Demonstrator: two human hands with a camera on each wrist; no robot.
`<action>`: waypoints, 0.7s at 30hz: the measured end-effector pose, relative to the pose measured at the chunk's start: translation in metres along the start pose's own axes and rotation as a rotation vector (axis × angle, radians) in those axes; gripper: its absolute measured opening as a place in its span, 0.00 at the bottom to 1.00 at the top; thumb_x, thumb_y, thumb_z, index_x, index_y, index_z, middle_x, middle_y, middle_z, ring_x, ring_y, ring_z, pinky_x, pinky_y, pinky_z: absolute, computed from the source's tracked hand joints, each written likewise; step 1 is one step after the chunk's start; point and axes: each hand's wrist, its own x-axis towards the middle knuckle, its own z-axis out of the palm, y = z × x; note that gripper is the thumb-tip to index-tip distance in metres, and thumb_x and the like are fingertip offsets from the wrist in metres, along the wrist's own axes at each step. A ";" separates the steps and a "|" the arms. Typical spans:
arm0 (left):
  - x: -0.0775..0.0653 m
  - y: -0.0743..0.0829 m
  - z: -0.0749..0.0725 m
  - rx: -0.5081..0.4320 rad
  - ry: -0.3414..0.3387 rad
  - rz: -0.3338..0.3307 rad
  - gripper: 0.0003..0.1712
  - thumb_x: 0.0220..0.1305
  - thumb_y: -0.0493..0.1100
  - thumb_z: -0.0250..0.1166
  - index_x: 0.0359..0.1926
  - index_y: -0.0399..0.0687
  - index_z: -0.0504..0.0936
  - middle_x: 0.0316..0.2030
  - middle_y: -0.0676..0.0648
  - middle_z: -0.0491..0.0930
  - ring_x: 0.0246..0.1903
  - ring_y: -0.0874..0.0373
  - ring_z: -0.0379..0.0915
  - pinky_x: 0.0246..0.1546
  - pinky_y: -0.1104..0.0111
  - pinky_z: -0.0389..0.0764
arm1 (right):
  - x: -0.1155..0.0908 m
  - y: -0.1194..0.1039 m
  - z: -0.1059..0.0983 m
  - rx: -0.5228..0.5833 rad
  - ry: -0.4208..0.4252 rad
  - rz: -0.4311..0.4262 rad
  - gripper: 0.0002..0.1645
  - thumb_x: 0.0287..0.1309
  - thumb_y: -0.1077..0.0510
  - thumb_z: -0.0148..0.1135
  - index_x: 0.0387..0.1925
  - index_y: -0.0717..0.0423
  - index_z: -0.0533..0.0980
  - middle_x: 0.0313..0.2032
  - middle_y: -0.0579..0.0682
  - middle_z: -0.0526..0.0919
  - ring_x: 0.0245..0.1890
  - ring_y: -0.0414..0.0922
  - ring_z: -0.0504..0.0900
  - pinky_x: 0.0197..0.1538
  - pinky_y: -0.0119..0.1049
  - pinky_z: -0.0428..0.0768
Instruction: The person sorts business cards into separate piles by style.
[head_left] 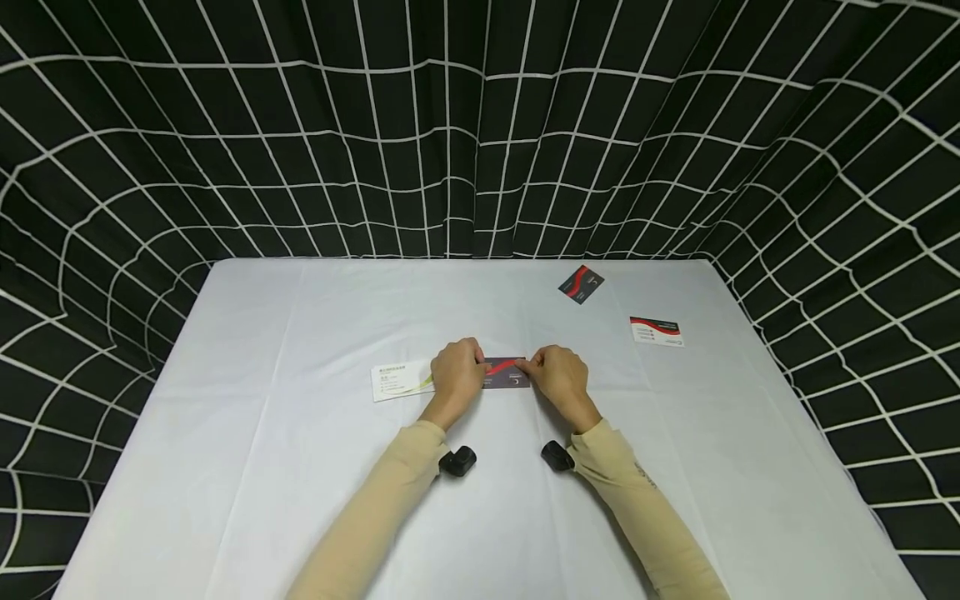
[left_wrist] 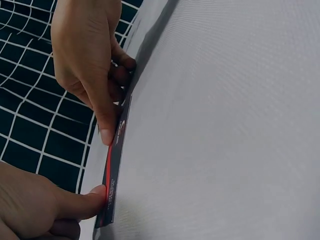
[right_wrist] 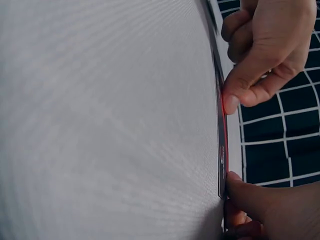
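Note:
A dark grey business card (head_left: 507, 380) with a red wavy stripe lies flat-looking on the white cloth between my hands. My left hand (head_left: 457, 373) pinches its left end, the thumb on top of the card. At the other end my right hand (head_left: 561, 377) pinches the card near its upper right edge, thumb also on the face. In the left wrist view the right hand (left_wrist: 90, 60) has its other fingers curled behind the card (left_wrist: 115, 170). White business cards (head_left: 401, 381) with a green curve lie left of my left hand, partly covered by it.
Farther back on the white table (head_left: 300, 500) lies a tilted dark business card (head_left: 581, 284) with a red stripe. Right of it is a white, black and red business card (head_left: 657, 332). A black curtain with white grid lines (head_left: 450, 125) surrounds the table's back and sides.

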 end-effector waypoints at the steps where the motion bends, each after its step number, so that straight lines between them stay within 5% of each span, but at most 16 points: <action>1: 0.000 0.000 0.000 0.007 -0.007 -0.012 0.11 0.53 0.41 0.75 0.22 0.48 0.80 0.23 0.49 0.82 0.26 0.52 0.79 0.31 0.57 0.75 | 0.000 0.001 0.000 0.003 -0.003 0.001 0.23 0.56 0.43 0.69 0.16 0.53 0.80 0.12 0.43 0.71 0.15 0.40 0.67 0.18 0.32 0.61; 7: -0.002 0.001 0.002 0.028 -0.010 -0.050 0.10 0.56 0.43 0.73 0.22 0.49 0.83 0.23 0.48 0.83 0.27 0.51 0.80 0.33 0.56 0.76 | 0.000 0.004 0.000 0.044 -0.019 -0.009 0.21 0.57 0.44 0.69 0.18 0.53 0.80 0.13 0.42 0.70 0.16 0.40 0.66 0.18 0.32 0.60; 12: -0.005 0.003 0.004 -0.022 -0.003 -0.058 0.09 0.57 0.41 0.72 0.21 0.47 0.84 0.20 0.49 0.82 0.22 0.55 0.77 0.29 0.59 0.75 | 0.004 0.015 -0.013 0.153 -0.152 -0.015 0.21 0.63 0.45 0.62 0.23 0.56 0.81 0.15 0.43 0.71 0.18 0.39 0.66 0.22 0.31 0.62; 14: -0.007 0.008 0.005 -0.049 0.006 -0.037 0.09 0.59 0.41 0.71 0.22 0.46 0.84 0.19 0.50 0.81 0.19 0.57 0.74 0.25 0.61 0.73 | 0.007 0.027 -0.026 0.161 -0.143 0.030 0.22 0.65 0.44 0.59 0.28 0.58 0.82 0.18 0.46 0.76 0.20 0.41 0.70 0.24 0.33 0.65; 18: -0.007 0.026 0.011 -0.111 -0.023 0.078 0.09 0.63 0.43 0.67 0.28 0.44 0.86 0.19 0.51 0.80 0.16 0.62 0.68 0.20 0.68 0.69 | 0.018 0.067 -0.063 0.033 0.011 0.226 0.25 0.65 0.40 0.57 0.39 0.59 0.83 0.32 0.59 0.84 0.31 0.54 0.81 0.28 0.44 0.74; 21: -0.010 0.043 0.023 -0.141 -0.095 0.181 0.12 0.68 0.45 0.63 0.30 0.44 0.87 0.22 0.52 0.83 0.17 0.64 0.67 0.19 0.72 0.67 | 0.032 0.102 -0.090 -0.090 0.002 0.383 0.33 0.66 0.39 0.54 0.45 0.68 0.79 0.44 0.71 0.81 0.44 0.66 0.80 0.38 0.55 0.76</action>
